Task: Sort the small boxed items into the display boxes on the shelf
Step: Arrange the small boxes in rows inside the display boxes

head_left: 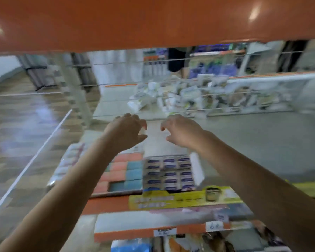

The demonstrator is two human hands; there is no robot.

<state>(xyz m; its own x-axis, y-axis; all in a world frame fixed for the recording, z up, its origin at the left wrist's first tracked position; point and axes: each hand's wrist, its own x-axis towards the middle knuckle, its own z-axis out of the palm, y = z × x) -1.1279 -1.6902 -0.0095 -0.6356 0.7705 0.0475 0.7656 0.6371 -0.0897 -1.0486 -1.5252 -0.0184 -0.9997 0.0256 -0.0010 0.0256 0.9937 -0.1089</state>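
Observation:
The picture is blurred by motion. Both my arms reach forward over the shelf. My left hand (127, 131) and my right hand (180, 131) hover side by side above the pale shelf board (244, 142), fingers loosely curled, nothing in either. Below them stands a display box (168, 172) packed with several small dark boxed items with white and purple labels. To its left is a second display box (125, 170) holding pink and blue blocks.
An orange shelf (153, 20) hangs overhead. White wrapped packs (69, 164) lie left of the display boxes. A yellow promo strip (185, 199) and price tags line the orange shelf edge. Behind a wire back, pale packets (180, 95) are piled on the far side.

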